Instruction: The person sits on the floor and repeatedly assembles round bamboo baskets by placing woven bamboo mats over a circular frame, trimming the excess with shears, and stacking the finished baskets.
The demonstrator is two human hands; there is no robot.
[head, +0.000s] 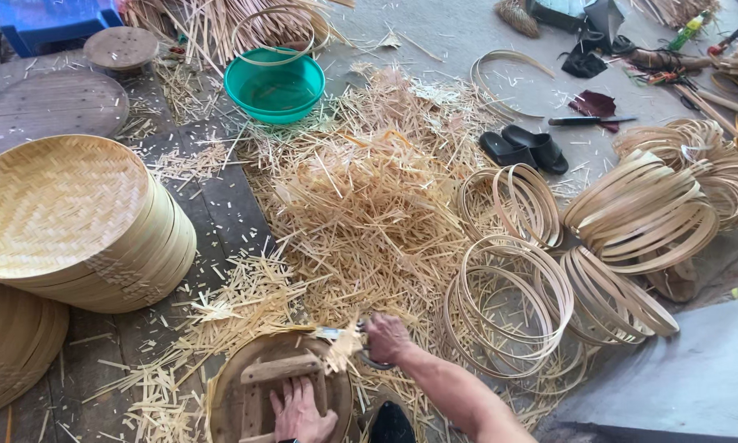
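A wide heap of bamboo trimmings covers the floor ahead of me. To my left stands one stack of woven trays, with a second stack partly out of view below it. On the right lie four loose bundles of bamboo hoops. One green basin sits beyond the heap. My left hand lies flat, fingers spread, on the round tray frame just in front of me. My right hand has its fingers closed around shears at the frame's rim.
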